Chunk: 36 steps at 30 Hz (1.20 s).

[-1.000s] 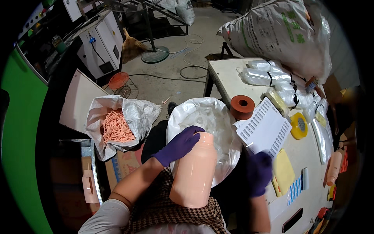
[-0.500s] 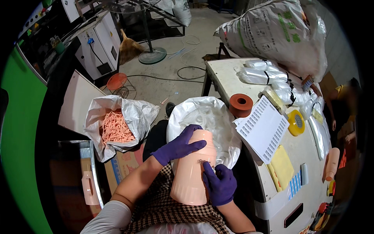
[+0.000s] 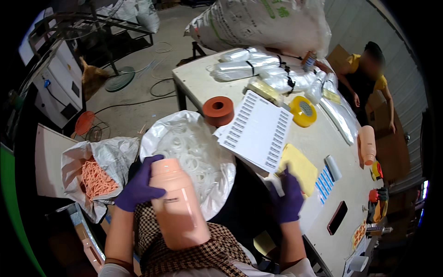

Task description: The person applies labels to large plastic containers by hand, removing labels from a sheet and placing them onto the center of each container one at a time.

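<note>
My left hand (image 3: 142, 184), in a purple glove, grips a peach-coloured thermos body (image 3: 180, 207) around its shoulder. The body tilts over my checked apron, its narrow neck pointing up and away. A small dark mark shows on its front. Off to the right, apart from the thermos body, my purple-gloved right hand (image 3: 288, 198) is at the near edge of the table (image 3: 295, 152). Motion smears its fingers; a small white slip (image 3: 277, 185) appears pinched between them. Under that hand lie a yellow cloth-like sheet (image 3: 300, 168) and white label sheets (image 3: 256, 129).
A white sack of clear rings (image 3: 184, 143) stands ahead, and a sack of peach pieces (image 3: 97, 177) at left. The table bears a brown tape roll (image 3: 218, 111), yellow tape (image 3: 303, 111), a phone (image 3: 337, 218) and bagged plastic (image 3: 249, 69). A person (image 3: 364, 78) is at far right.
My right hand has left the thermos body's front and moved right to the table edge. My left hand still holds the body. The view has turned rightward.
</note>
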Motion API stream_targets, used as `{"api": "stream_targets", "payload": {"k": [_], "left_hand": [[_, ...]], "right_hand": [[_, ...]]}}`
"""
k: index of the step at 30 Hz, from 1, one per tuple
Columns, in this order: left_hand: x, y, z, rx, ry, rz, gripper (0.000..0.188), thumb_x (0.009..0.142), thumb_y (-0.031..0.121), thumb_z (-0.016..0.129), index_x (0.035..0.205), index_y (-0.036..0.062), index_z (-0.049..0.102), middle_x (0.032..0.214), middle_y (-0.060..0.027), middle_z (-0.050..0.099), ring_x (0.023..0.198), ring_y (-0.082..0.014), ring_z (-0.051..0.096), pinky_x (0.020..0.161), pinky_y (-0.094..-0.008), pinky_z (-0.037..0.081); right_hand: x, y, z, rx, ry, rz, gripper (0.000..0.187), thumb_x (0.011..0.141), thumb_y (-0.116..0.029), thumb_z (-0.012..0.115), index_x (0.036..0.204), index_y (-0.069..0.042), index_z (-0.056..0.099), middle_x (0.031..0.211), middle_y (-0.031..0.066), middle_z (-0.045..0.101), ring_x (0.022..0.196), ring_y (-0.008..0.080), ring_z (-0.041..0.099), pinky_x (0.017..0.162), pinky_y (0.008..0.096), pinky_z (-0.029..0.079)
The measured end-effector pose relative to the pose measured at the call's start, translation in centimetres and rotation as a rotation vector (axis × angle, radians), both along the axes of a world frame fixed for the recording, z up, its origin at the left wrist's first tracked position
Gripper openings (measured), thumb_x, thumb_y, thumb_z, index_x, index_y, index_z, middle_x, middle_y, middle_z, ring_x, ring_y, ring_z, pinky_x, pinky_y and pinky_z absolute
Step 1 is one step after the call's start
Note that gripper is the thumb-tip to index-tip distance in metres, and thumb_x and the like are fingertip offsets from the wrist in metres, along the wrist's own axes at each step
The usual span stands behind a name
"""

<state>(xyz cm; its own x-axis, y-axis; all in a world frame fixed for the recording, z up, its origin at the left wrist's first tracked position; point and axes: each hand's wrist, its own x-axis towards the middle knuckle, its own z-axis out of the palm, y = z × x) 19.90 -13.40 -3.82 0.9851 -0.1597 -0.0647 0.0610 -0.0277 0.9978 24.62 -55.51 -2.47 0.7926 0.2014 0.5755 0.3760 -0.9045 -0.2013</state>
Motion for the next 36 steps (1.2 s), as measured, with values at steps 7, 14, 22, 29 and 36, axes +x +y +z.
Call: {"api": "stream_targets", "payload": {"k": [7, 14, 22, 29, 36], "left_hand": [[1.5, -0.7, -2.6, -0.353, -0.046, 0.244, 0.055, 0.096, 0.043, 0.060, 0.126, -0.0032, 0.058, 0.120, -0.0125, 0.065, 0.109, -0.0208, 0.062, 0.097, -0.0353, 0.049], [2.4, -2.9, -0.9, -0.275, -0.023, 0.216, 0.054, 0.093, 0.041, 0.064, 0.125, -0.0028, 0.060, 0.118, -0.0118, 0.065, 0.108, -0.0200, 0.063, 0.097, -0.0347, 0.049], [1.7, -2.6, -2.7, -0.302, -0.038, 0.255, 0.043, 0.098, 0.036, 0.060, 0.121, -0.0009, 0.060, 0.118, -0.0111, 0.065, 0.105, -0.0185, 0.063, 0.094, -0.0341, 0.051], [4.3, -1.9, 0.6, 0.053, 0.154, 0.072, 0.030, 0.093, 0.026, 0.069, 0.110, 0.0028, 0.060, 0.115, -0.0099, 0.064, 0.106, -0.0164, 0.060, 0.096, -0.0328, 0.049], [8.3, -3.2, -9.0, -0.331, -0.055, 0.033, 0.067, 0.086, 0.006, 0.064, 0.149, -0.0002, 0.042, 0.145, -0.0113, 0.052, 0.127, -0.0205, 0.053, 0.109, -0.0338, 0.040]], "right_hand": [[4.5, -10.9, -3.9, 0.256, 0.308, -0.350, 0.064, 0.079, -0.028, 0.079, 0.138, -0.014, 0.059, 0.108, 0.0109, 0.073, 0.093, 0.0298, 0.069, 0.079, 0.0381, 0.055], [2.4, -12.6, -4.3, 0.480, 0.021, -0.295, 0.036, 0.084, -0.012, 0.075, 0.119, -0.008, 0.071, 0.104, 0.0126, 0.074, 0.096, 0.0258, 0.072, 0.085, 0.0339, 0.055], [-8.0, -21.2, 0.0, -0.190, -0.010, -0.641, 0.044, 0.081, -0.006, 0.074, 0.124, -0.014, 0.065, 0.102, 0.0092, 0.065, 0.093, 0.0292, 0.065, 0.078, 0.0401, 0.055], [-4.2, -12.1, 0.5, -0.043, 0.040, -0.367, 0.038, 0.086, -0.019, 0.075, 0.124, -0.016, 0.069, 0.103, 0.0085, 0.064, 0.084, 0.0243, 0.068, 0.069, 0.0359, 0.055], [1.8, -7.9, -0.2, -0.080, 0.113, -0.265, 0.027, 0.089, -0.027, 0.072, 0.113, -0.015, 0.072, 0.096, 0.0071, 0.065, 0.075, 0.0233, 0.066, 0.060, 0.0354, 0.053]]}}
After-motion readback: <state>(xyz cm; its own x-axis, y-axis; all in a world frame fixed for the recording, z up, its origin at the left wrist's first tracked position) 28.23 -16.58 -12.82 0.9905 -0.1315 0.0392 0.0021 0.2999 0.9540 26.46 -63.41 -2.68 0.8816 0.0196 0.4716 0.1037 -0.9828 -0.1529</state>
